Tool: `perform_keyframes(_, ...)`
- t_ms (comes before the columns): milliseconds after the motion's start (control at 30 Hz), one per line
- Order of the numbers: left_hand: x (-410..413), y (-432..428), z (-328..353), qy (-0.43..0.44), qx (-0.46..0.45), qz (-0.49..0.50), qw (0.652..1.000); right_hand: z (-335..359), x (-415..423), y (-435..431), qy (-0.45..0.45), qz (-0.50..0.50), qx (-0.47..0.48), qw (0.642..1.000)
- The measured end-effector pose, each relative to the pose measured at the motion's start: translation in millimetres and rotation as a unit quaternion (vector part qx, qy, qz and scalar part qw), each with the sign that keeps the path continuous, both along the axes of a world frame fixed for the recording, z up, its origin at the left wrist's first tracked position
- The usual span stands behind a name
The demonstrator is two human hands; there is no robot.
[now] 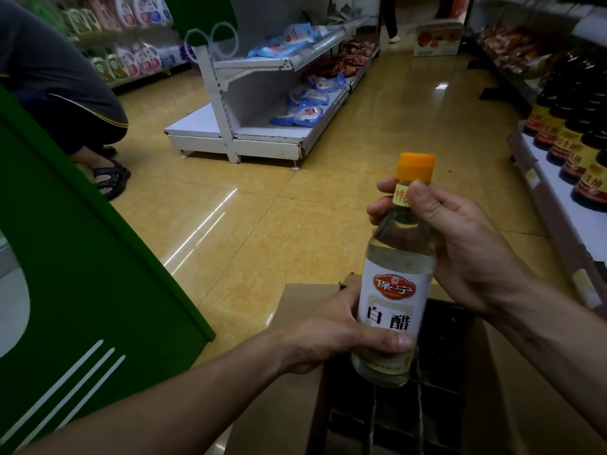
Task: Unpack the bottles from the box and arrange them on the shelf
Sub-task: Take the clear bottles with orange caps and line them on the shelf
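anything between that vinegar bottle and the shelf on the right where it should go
Nothing visible blocks the way. The bottle is held above the open box by the left hand at its base and the right hand at its neck. The shelf to the right has bare surface in front of the dark bottles.

Vinegar bottle — both hands, above box

Bottle above box — shelf right
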State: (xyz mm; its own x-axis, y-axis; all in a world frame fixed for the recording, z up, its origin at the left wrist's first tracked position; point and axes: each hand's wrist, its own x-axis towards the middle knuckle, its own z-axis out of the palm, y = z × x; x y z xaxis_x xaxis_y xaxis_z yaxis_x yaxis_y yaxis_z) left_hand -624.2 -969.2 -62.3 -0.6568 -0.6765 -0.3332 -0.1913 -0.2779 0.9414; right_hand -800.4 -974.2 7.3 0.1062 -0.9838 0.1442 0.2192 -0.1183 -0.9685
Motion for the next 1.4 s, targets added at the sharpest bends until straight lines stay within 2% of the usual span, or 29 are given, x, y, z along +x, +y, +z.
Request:
perform_keyframes(133,-7.4,7.8,-2.7,0.021,0.019,0.060,0.998,2.9,3.3,-4.0,0.021,-0.014,0.009,1.000)
perform_keyframes(467,-10.6,9.1,-0.6,0.039,0.031,0.114,0.992,-2.4,3.7,-7.7,0.188,-0.035,0.031,0.981)
perform_keyframes(667,-7.5,8.6,6.6,0.057,0.026,0.110,0.992,-6.5,-7.7,-6.7,0.173,0.051,0.089,0.980)
perform_keyframes(900,-3.7,6.4,15.6,0.055,0.004,0.114,0.992,-6.9,-7.4,-9.2,0.171,0.049,0.098,0.979)
perform_keyframes(1167,-3.0,4.5,17.6,0.064,-0.014,0.134,0.989,-10.1,-6.5,-12.4,0.219,0.054,0.072,0.972)
perform_keyframes(1400,-9.9,-0.1,9.3,0.052,-0.027,0.167,0.984,-14.8,-5.4,-22.7,0.201,0.067,0.069,0.975)
